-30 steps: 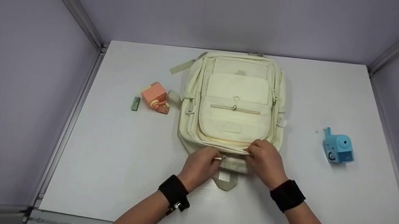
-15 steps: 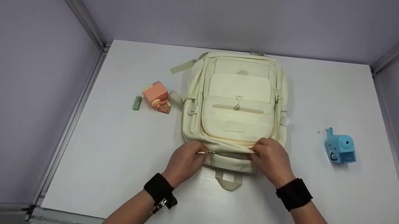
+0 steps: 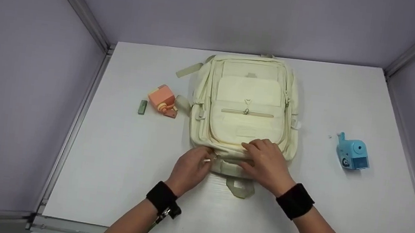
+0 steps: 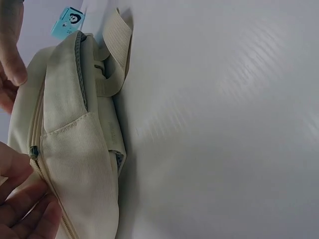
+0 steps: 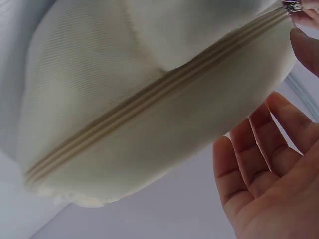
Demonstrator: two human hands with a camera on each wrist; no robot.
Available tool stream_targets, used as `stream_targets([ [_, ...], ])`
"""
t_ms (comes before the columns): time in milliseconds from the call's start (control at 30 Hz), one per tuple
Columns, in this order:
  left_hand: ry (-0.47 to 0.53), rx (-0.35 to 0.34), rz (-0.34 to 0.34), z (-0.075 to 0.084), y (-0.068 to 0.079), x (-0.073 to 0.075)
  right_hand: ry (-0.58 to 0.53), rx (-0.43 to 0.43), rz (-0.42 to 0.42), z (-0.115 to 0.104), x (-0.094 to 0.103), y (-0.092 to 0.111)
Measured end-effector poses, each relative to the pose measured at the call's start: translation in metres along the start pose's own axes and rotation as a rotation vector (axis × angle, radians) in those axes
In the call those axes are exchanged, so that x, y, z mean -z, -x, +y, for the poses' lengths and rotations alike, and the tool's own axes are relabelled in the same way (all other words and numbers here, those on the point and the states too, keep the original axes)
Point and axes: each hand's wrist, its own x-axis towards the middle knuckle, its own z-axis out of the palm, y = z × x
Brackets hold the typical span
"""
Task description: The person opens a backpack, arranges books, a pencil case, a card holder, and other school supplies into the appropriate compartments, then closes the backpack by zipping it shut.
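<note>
A cream backpack (image 3: pixel 246 123) lies front side up on the white table, its grey carry loop (image 3: pixel 240 188) toward me. At the near end, my left hand (image 3: pixel 190 168) pinches the pull of a zip slider (image 4: pixel 33 152) on the bag's edge. The zip track (image 5: pixel 164 92) runs along that edge, its two sides together in the right wrist view. My right hand (image 3: pixel 267 165) has let its fingers spread over the near edge, holding nothing; in the right wrist view its fingers (image 5: pixel 259 154) lie relaxed beside the fabric.
Left of the bag are an orange crank pencil sharpener (image 3: pixel 162 99) and a small green block (image 3: pixel 142 107). A blue crank pencil sharpener (image 3: pixel 353 153) stands to the right, with tiny white bits (image 3: pixel 329 136) near it. Grey panels (image 3: pixel 244 14) border the table.
My left hand has drawn the zip pull leftward along the near edge. My right hand has released the fabric, moved left and loosened its fingers. The gap at the zip has narrowed.
</note>
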Motion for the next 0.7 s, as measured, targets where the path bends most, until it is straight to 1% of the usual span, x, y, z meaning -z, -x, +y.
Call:
stream_targets([
  [133,0.011,0.023,-0.019,0.002,-0.001,-0.001,0.045,0.078,0.013,-0.021,-0.009,-0.019],
  [200,0.006,0.032,-0.022,0.003,-0.002,-0.002,0.066,0.091,0.019,-0.027,-0.014,-0.027],
  [300,-0.004,0.037,-0.021,0.004,-0.003,-0.004,0.072,0.074,0.01,-0.032,-0.022,-0.034],
  [400,-0.014,0.044,-0.023,0.003,-0.003,-0.005,0.067,0.035,0.005,-0.033,-0.028,-0.036],
  [500,-0.022,0.056,-0.024,0.002,-0.001,-0.005,0.072,0.008,0.017,-0.031,-0.032,-0.037],
  [700,-0.014,0.087,-0.04,-0.002,0.0,0.001,0.032,-0.001,0.027,-0.03,-0.035,-0.037],
])
